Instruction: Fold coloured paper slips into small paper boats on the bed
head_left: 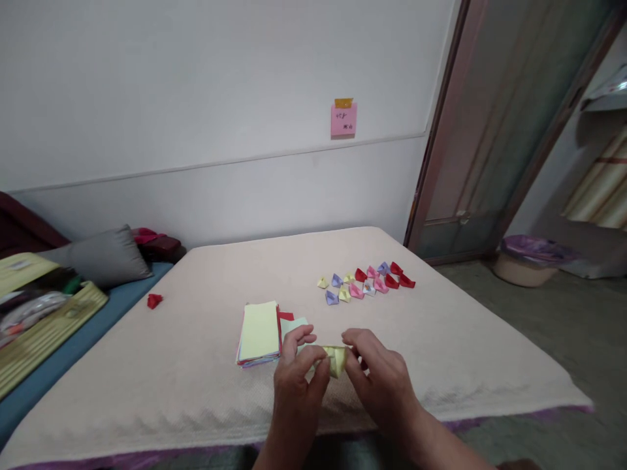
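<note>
Between my two hands, just above the near edge of the table, is a small folded piece of yellow paper [336, 361]. My left hand [300, 372] pinches its left end between thumb and forefinger. On the other end, the fingertips of my right hand [379, 369] are closed. A stack of coloured paper [260, 331], pale yellow on top, lies left of my left hand. Partly hidden behind that hand are a pale green sheet [292, 324] and a bit of red paper [286, 316].
Several small folded paper shapes [356, 290] in yellow, purple, pink and red stand in rows at the back right of the cloth-covered table [196, 365]. One red folded piece [154, 301] lies far left. A pink note [343, 121] is taped to the wall.
</note>
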The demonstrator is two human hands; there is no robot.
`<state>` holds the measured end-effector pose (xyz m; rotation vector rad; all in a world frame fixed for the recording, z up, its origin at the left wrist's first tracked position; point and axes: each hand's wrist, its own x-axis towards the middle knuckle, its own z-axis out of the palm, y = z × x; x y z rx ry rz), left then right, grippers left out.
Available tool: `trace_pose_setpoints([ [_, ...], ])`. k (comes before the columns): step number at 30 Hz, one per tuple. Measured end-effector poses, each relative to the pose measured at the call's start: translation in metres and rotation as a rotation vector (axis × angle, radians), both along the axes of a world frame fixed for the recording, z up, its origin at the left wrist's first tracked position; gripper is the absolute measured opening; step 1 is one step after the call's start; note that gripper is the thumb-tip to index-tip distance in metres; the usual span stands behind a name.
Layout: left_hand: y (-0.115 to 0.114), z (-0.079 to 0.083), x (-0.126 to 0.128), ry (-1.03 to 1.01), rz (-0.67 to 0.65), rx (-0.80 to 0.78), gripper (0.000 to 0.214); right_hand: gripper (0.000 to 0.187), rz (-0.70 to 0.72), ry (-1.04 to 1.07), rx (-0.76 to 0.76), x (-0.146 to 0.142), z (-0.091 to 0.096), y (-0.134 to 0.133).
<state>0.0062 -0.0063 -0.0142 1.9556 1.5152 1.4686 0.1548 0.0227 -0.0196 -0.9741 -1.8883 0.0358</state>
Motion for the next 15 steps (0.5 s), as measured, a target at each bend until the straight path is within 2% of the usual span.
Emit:
trace_pose_setpoints([
  [5, -0.0006, -0.0028, 0.0001, 0.082, -0.015, 0.014, 0.013, 0.02, 0.077, -0.157, 0.08, 0.0008, 0.002, -0.0016],
  [15, -0.0003, -0.0013, -0.0057, 0.238, -0.03, 0.077, 0.017, 0.022, 0.159, -0.085, -0.038, -0.0023, 0.0008, -0.0007],
])
